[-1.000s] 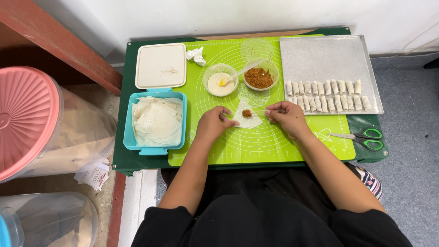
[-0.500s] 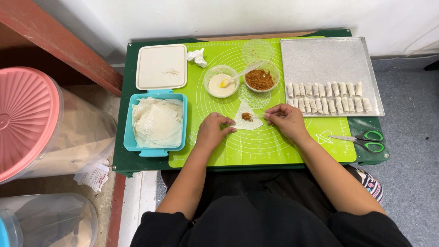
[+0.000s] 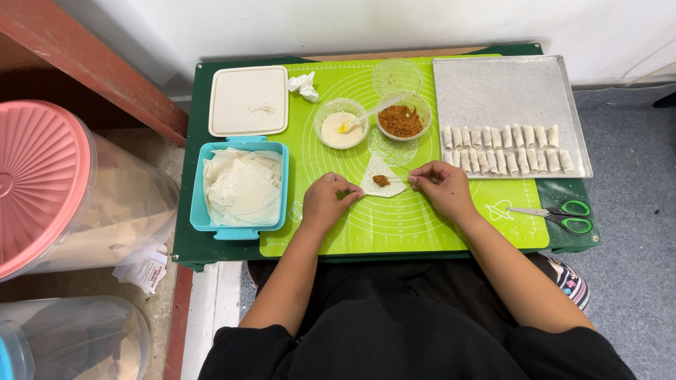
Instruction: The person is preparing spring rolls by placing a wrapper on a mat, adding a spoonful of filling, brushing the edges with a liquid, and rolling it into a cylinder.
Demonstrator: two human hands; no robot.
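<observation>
On the green mat (image 3: 422, 225), the wrapper (image 3: 381, 184) with its brown filling (image 3: 381, 181) now lies folded to a triangle, where a second ago it lay flatter, left hand (image 3: 326, 202) and right hand (image 3: 440, 186) pinching its two side corners, so rolling seems near.

At the left edge of the frame we see a big clear tub with a pink ribbed lid (image 3: 39, 179). Green-handled scissors (image 3: 563, 215) lie at lower right of the tabletop (image 3: 186, 239), a crumpled tissue (image 3: 304, 85) near its top, beside a cream lid (image 3: 248, 100).
</observation>
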